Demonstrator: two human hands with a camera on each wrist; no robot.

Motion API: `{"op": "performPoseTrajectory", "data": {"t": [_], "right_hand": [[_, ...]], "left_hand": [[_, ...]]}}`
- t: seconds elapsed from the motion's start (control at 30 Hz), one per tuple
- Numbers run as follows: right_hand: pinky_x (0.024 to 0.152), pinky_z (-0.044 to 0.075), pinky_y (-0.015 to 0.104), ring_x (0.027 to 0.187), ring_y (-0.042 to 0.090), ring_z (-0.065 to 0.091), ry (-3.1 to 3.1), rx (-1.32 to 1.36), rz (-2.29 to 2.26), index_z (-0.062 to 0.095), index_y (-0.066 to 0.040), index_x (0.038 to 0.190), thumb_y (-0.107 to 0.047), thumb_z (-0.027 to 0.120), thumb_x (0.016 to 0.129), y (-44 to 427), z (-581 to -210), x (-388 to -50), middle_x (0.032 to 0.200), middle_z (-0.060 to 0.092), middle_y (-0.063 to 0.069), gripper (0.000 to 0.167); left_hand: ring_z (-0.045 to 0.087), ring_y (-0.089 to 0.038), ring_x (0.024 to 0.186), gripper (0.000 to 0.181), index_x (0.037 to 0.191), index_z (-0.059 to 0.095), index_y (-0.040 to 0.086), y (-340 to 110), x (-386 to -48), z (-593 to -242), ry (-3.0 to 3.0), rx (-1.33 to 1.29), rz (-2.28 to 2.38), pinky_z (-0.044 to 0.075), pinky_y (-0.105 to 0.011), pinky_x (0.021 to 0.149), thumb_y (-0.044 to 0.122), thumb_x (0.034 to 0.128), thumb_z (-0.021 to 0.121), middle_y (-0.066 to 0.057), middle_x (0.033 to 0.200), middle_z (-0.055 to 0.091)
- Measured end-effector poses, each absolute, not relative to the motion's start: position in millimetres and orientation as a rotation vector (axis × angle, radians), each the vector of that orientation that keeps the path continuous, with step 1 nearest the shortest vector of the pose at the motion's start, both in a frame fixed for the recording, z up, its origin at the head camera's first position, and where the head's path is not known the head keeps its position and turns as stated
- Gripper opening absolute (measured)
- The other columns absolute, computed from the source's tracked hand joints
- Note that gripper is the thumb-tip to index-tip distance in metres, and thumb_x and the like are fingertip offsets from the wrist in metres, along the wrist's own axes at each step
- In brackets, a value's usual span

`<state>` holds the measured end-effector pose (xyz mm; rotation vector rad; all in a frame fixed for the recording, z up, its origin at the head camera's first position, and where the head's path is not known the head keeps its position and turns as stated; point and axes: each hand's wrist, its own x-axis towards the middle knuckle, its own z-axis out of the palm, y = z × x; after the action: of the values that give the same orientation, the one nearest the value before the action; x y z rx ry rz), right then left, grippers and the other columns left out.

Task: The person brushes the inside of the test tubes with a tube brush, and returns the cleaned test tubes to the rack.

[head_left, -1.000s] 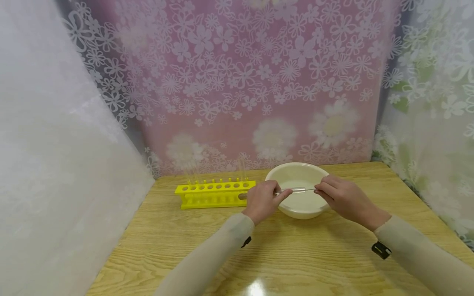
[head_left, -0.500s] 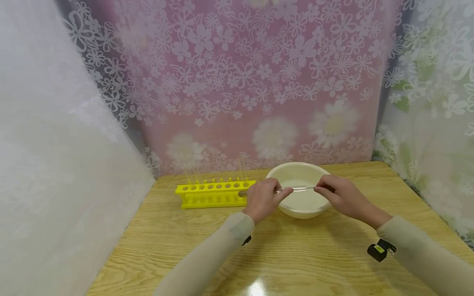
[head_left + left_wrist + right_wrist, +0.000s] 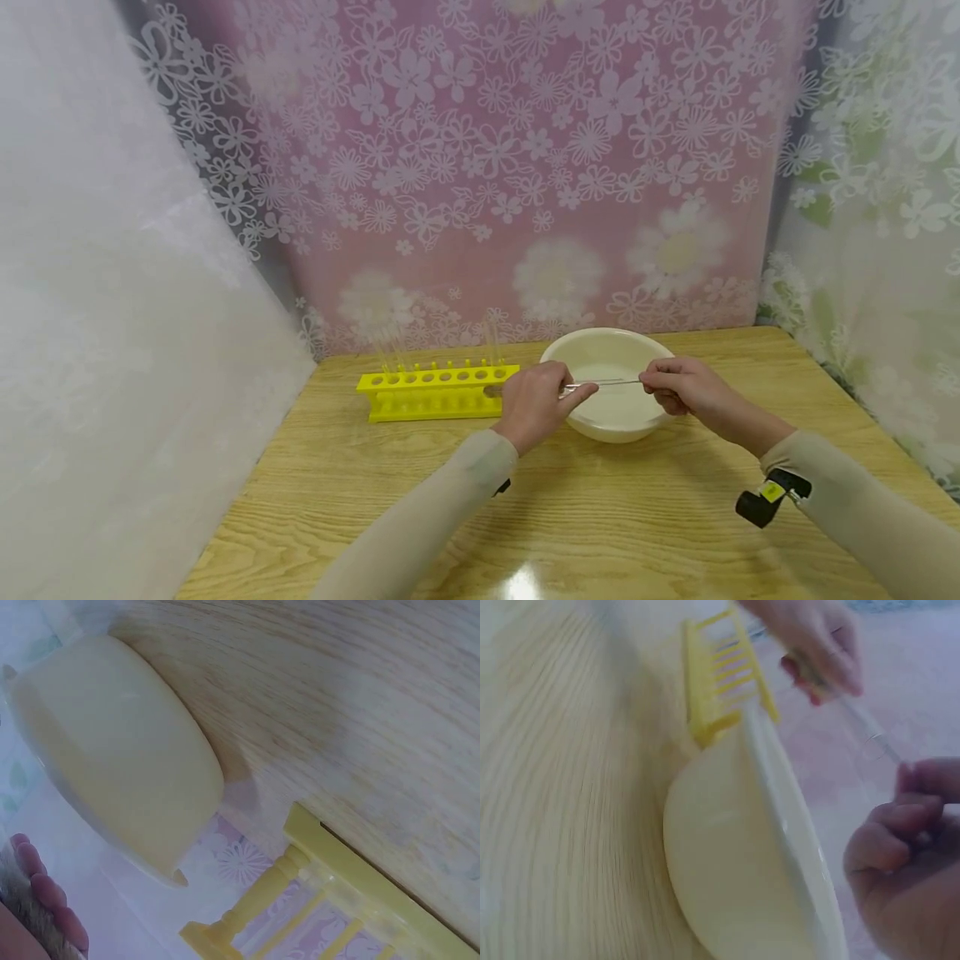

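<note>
Pink flowered cloth is hanging behind the wooden table. Right of the frame's centre, above the pale basin, our left hand is gripping a glass tube with brown brush bristles inside, and our right hand is pinching the thin wire; blur is hiding where exactly it enters. We are judging this as the brushing step; the next move is calling for a steady tube and a straight wire.

The clear tube, brush inside, lies nearly level above the basin.
</note>
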<state>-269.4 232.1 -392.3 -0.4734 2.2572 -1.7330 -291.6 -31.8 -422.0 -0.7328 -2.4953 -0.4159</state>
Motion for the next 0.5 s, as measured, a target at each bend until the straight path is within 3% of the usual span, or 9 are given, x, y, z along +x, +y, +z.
{"op": "performPoseTrajectory", "data": {"t": [0.1,0.23,0.5], "right_hand": [[0.056,0.024,0.042,0.052,0.012,0.032,2.122,-0.392,-1.749,0.055,-0.006,0.083,-0.023,0.049,0.107,231.5,-388.0,-269.4,0.066,0.039,-0.001,0.030],[0.057,0.024,0.039,0.052,0.010,0.032,2.029,-0.319,-1.752,0.055,-0.007,0.084,-0.021,0.046,0.108,231.6,-386.0,-270.2,0.067,0.038,-0.001,0.029],[0.055,0.044,0.034,0.057,0.016,0.046,2.479,-0.425,-1.562,0.065,0.001,0.100,-0.032,0.056,0.105,233.7,-392.1,-268.1,0.071,0.053,0.003,0.035]], "left_hand": [[0.042,0.002,0.051,0.043,0.087,0.064,0.025,-31.2,-292.3,-422.3,-2.472,-0.749,-0.379,0.030,-0.015,0.044,0.067,0.0943,0.054,0.017,0.068,0.051],[0.041,0.002,0.051,0.043,0.086,0.065,0.025,-30.9,-293.0,-424.1,-2.451,-0.760,-0.331,0.030,-0.014,0.044,0.066,0.0938,0.055,0.017,0.068,0.052],[0.043,0.000,0.052,0.044,0.085,0.061,0.025,-31.7,-290.9,-421.1,-2.540,-0.714,-0.422,0.031,-0.016,0.046,0.066,0.0956,0.051,0.015,0.068,0.050]]}}
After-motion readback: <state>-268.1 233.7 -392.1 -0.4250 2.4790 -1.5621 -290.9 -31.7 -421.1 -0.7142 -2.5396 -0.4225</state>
